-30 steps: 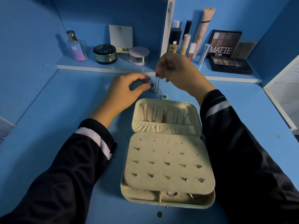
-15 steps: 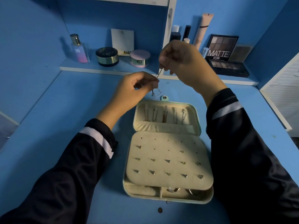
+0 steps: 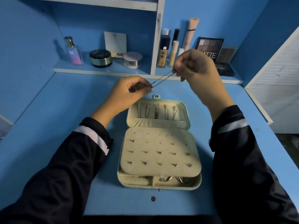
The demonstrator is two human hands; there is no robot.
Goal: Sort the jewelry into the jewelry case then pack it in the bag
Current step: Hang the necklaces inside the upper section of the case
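Observation:
A pale green jewelry case [image 3: 195,185] lies open on the blue desk. Its cream earring panel [image 3: 160,152] carries several studs, and several chains hang in the lid [image 3: 186,110]. Rings show in the front compartment. Above the lid, a thin dark chain [image 3: 162,80] is stretched taut between my hands. My left hand [image 3: 129,92] pinches its lower end. My right hand [image 3: 196,70], raised higher, pinches the upper end. No bag is in view.
A small round stud [image 3: 153,198] lies on the desk [image 3: 48,123] in front of the case. The back shelf holds a perfume bottle [image 3: 72,51], round compacts [image 3: 100,58], makeup tubes [image 3: 174,53] and an eyeshadow palette [image 3: 208,46]. A white slatted panel [image 3: 278,88] stands at the right.
My right hand has risen and moved right, drawing the chain out from a dangling bunch into a taut line. My left hand stays near the lid's top edge.

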